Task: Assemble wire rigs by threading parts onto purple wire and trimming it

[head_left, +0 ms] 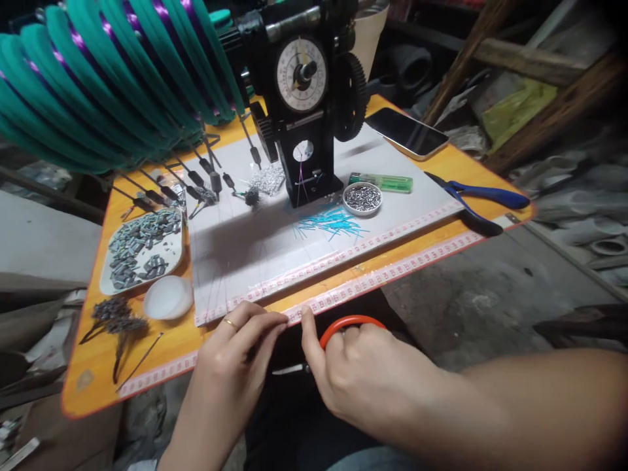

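My hands meet at the near edge of the orange worktop [441, 171], low in the frame.

At the left sits a tray of small metal pieces [142, 252], with a white dish [168, 297] just below it. My left hand [230, 366], a ring on one finger, presses fingertips together at the worktop's edge beside the measuring tape strip [392, 271]. My right hand [363, 373] pinches toward the left one with its thumb and curls around an orange ring [350, 322]; whether a thread runs between them I cannot tell. Above centre stands the black winding machine [307, 98], cyan strands [331, 224] at its foot. Right of it: a tin of beads [362, 197], a green lighter [385, 182], a phone [406, 132], blue-handled pliers [483, 196].
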Action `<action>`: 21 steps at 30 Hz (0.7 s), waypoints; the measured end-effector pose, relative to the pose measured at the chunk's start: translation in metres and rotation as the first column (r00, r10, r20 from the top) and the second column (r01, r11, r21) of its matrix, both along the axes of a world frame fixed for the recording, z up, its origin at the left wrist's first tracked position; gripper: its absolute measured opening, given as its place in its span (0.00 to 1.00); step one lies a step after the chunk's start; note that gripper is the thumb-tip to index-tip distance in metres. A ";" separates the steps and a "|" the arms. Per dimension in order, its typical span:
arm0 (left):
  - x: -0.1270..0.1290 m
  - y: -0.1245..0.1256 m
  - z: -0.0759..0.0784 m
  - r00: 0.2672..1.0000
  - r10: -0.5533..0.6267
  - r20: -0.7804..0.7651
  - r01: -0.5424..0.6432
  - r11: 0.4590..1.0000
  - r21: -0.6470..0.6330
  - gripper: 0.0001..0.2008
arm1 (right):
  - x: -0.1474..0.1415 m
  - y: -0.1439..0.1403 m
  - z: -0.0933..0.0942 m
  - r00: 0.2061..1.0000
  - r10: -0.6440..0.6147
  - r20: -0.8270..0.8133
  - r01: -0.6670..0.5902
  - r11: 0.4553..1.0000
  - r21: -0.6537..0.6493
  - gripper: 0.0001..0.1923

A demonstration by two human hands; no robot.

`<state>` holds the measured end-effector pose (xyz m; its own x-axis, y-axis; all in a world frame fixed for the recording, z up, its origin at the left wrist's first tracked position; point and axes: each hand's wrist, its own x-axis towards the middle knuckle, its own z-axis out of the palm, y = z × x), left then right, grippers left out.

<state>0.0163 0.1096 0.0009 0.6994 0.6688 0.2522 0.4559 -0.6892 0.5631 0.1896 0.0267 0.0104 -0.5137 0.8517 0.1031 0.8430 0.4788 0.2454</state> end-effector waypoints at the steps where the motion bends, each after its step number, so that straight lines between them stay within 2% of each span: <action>1: 0.000 0.000 0.000 1.000 -0.001 0.000 0.001 1.000 0.005 0.09 | 0.000 0.000 0.000 1.000 -0.005 -0.002 0.005 1.000 -0.013 0.28; 6: 0.003 -0.002 0.001 1.000 0.005 0.002 -0.005 1.000 0.018 0.08 | 0.002 -0.002 -0.001 1.000 -0.001 -0.015 0.001 1.000 -0.003 0.27; 11: 0.007 -0.007 0.000 0.998 0.060 0.003 -0.060 0.998 0.036 0.06 | 0.007 -0.006 -0.009 0.998 -0.017 -0.059 0.020 0.999 0.045 0.29; 16: 0.010 -0.009 -0.005 0.995 0.095 0.011 -0.095 0.993 0.062 0.04 | 0.012 -0.013 -0.016 0.995 -0.048 -0.091 0.049 0.999 0.015 0.28; 19: 0.011 -0.010 -0.009 0.993 0.118 0.021 -0.119 0.991 0.065 0.05 | 0.017 -0.014 -0.019 0.980 -0.066 -0.188 0.061 0.998 -0.032 0.24; 21: 0.012 -0.012 -0.010 0.990 0.132 0.056 -0.136 0.987 0.080 0.06 | 0.019 -0.013 -0.021 0.936 -0.086 -0.342 0.065 0.995 -0.072 0.23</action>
